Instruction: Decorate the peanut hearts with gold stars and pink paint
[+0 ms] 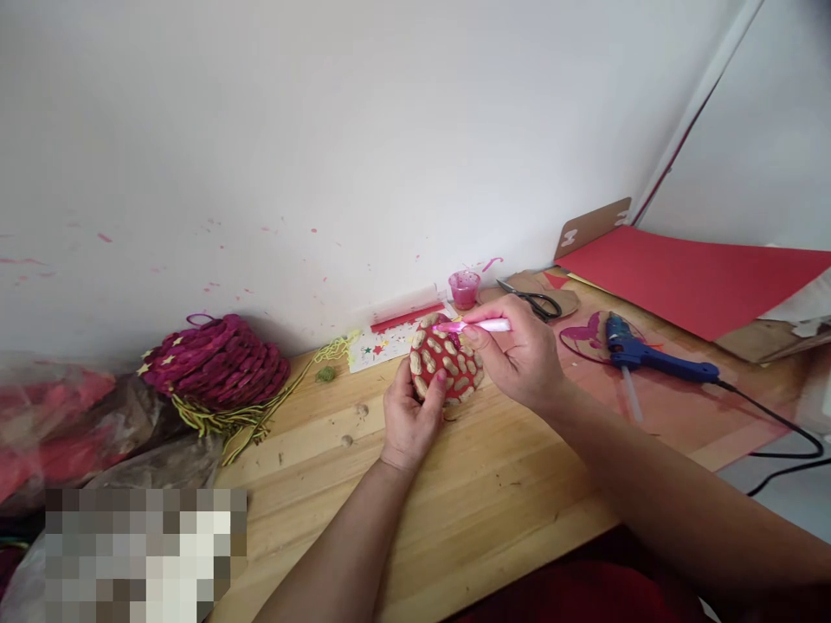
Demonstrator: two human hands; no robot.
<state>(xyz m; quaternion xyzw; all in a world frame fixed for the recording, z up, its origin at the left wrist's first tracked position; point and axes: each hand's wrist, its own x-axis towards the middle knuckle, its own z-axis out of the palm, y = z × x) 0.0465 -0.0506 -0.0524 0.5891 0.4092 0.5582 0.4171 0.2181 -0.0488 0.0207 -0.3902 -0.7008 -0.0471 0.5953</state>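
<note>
My left hand (415, 411) grips a red rounded piece studded with peanut shells (447, 368) from its lower left side, the thumb on its front. Between the fingers of my right hand (523, 355) is a paintbrush (490, 325) with a white handle, its pink end touching the top of the peanut-covered piece. Pink colour shows on a few shells near the brush. A small plastic cup of pink paint (464, 288) stands behind, by the wall.
A purple layered craft piece with yellow-green yarn (217, 363) sits at left beside plastic bags (71, 424). Scissors (538, 301), a blue glue gun (662, 356) with its cord, and red card sheets (694, 272) lie at right. Star-patterned paper (383, 348) lies behind my hands.
</note>
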